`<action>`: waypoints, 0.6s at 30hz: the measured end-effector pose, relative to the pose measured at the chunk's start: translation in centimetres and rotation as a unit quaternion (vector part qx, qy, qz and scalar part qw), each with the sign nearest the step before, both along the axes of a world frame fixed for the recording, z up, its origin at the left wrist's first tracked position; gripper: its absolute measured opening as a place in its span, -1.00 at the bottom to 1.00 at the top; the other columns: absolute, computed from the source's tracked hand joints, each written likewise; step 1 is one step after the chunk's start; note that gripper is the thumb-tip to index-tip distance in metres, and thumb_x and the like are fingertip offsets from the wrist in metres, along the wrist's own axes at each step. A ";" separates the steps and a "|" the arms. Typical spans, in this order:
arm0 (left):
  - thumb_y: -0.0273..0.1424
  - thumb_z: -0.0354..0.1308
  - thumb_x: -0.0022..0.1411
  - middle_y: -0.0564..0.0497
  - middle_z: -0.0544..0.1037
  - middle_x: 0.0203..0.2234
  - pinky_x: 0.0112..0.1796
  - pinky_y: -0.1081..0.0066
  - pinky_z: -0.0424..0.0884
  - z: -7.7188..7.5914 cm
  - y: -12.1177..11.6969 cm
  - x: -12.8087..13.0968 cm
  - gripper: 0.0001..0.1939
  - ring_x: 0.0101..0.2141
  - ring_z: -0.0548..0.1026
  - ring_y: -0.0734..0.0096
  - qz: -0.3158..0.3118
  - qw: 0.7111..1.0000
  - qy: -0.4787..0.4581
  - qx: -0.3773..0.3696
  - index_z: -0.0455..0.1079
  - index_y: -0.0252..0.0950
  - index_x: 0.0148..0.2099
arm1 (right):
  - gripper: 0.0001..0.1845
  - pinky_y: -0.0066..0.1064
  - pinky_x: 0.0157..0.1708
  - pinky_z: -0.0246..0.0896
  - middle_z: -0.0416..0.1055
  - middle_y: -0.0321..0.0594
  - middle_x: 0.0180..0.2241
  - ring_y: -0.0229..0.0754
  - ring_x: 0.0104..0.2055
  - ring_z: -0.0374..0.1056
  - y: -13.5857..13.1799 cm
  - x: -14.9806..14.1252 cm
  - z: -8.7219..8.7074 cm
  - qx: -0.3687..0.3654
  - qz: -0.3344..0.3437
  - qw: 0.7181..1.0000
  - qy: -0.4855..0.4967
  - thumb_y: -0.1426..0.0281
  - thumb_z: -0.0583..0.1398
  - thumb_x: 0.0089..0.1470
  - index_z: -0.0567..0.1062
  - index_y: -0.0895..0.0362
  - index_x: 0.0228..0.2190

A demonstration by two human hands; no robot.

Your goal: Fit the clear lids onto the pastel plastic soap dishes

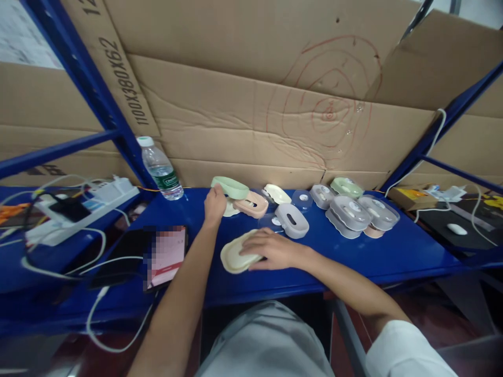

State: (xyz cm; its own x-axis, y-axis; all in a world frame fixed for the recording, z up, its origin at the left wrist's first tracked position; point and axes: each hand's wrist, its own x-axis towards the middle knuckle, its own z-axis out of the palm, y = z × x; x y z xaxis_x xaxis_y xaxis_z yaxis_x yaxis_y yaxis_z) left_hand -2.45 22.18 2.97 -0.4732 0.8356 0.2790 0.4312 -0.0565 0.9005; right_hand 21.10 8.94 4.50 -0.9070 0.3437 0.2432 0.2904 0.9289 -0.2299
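Observation:
My left hand [214, 203] reaches to the back of the blue shelf [377, 251] and grips the end of a pale green oval dish [231, 187], held a little above the surface. A pink dish [252, 204] and a cream piece [276, 193] lie right beside it. My right hand [271, 248] rests with curled fingers on a cream oval dish [234, 255] near the front edge. A grey oval dish [291, 220] sits just behind that hand.
Several grey, green and pink dishes [353, 210] are stacked at the right. A water bottle [160, 168] stands at the back left, a phone [165, 255] lies left of my arm, and a power strip [86, 207] with cables is further left. Cardboard [251, 104] walls the back.

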 end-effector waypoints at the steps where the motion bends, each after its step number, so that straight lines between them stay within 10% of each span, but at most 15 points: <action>1: -0.23 0.25 0.43 -0.14 0.50 0.13 -0.01 0.07 0.56 -0.3 0.2 0.0 -0.59 0.02 0.55 0.15 0.000 1.000 0.001 -0.004 0.40 -0.26 0.23 | -0.66 -0.18 0.22 0.17 0.56 -0.06 0.12 -0.06 0.23 0.40 0.4 0.1 -0.2 0.013 -0.010 1.000 0.011 0.23 0.24 0.37 0.56 0.06 0.09; 10: -0.23 0.22 0.44 -0.19 0.45 0.20 0.08 -0.04 0.50 -0.4 0.0 0.8 -0.55 0.12 0.50 0.05 0.013 0.997 0.069 -0.026 0.36 -0.27 0.29 | -0.75 -0.03 0.29 0.07 0.54 -0.10 0.12 0.00 0.21 0.38 3.2 2.0 0.7 0.129 -0.148 0.979 0.048 0.37 0.14 0.42 0.61 0.05 -0.03; 18: -0.19 0.01 0.48 -0.46 -0.03 0.49 0.34 -0.35 -0.17 1.0 -4.0 4.8 -0.36 0.47 -0.08 -0.34 -0.027 0.980 0.196 0.013 0.17 -0.38 0.47 | -0.44 0.03 0.02 0.34 0.49 0.06 0.02 0.22 0.05 0.42 6.3 10.2 1.2 0.054 -0.419 0.906 0.028 -0.09 0.36 0.11 0.58 0.04 -0.03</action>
